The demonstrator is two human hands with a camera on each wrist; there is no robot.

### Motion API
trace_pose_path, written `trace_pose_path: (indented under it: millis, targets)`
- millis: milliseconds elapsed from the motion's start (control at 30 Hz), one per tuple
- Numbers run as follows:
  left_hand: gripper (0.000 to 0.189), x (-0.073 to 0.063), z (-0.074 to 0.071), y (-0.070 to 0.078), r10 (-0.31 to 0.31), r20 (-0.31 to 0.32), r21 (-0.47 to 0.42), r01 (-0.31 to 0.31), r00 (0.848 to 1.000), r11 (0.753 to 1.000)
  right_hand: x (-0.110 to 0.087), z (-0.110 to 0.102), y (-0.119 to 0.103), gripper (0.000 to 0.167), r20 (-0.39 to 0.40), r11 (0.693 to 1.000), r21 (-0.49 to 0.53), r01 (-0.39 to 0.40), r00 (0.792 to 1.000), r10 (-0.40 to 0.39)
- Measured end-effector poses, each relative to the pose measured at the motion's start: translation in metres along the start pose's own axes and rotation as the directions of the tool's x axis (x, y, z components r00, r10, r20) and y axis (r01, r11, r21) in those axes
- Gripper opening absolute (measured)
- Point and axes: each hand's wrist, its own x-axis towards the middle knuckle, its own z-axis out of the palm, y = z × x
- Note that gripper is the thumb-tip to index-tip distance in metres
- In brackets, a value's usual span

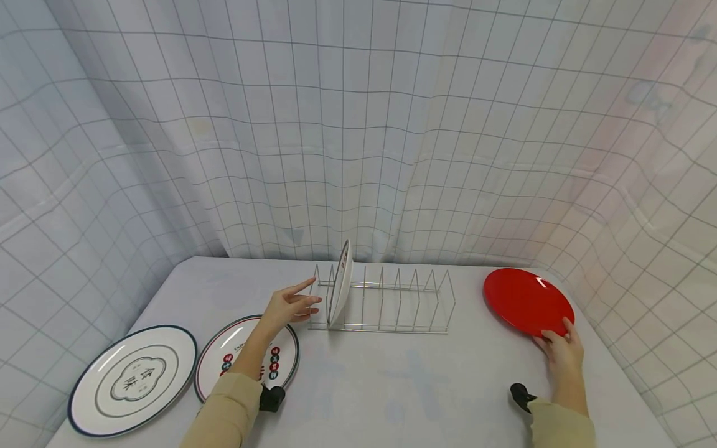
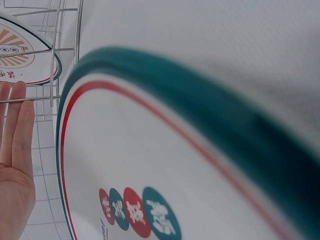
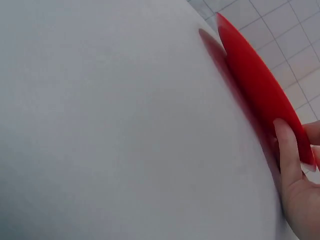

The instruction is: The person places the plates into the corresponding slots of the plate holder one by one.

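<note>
A wire plate rack (image 1: 392, 330) stands at the table's back, with one white plate (image 1: 343, 283) upright near its left end. Beside that end is my left hand (image 1: 287, 309), its fingers stretched toward the plate and holding nothing; whether they touch the wires I cannot tell. In the left wrist view the hand (image 2: 17, 165) shows partly behind a rack wire. At the far right my right hand (image 1: 562, 354) pinches the near edge of a red plate (image 1: 523, 300). The thumb lies under the red plate (image 3: 255, 75) in the right wrist view, and its near edge looks lifted.
Under my left forearm lies a white plate with green and red rims (image 1: 232, 342). Left of it is a blue-rimmed white plate (image 1: 137, 381). A grid-patterned curtain (image 1: 364, 124) encloses the white table (image 1: 403, 386) at the back and sides.
</note>
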Motion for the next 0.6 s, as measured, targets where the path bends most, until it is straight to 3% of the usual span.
trace_pose_path:
  millis: [200, 467, 600]
  targets:
    - [0.059, 0.001, 0.000, -0.001, -0.005, 0.003, 0.004, 0.005, 1.000, 1.000, -0.004, -0.012, 0.000, 0.087, 0.113, 0.996, 0.089, -0.024, 0.993, 0.014]
    - [0.059, 0.001, -0.001, -0.001, -0.003, 0.003, 0.000, 0.003, 1.000, 1.000, -0.003, -0.016, -0.001, 0.085, 0.189, 0.991, 0.132, -0.018, 0.982, -0.007]
    - [0.059, 0.000, 0.000, -0.001, -0.009, 0.004, -0.010, 0.009, 1.000, 1.000, -0.004, -0.019, 0.003, 0.087, 0.249, 0.980, 0.200, -0.020, 0.968, -0.032]
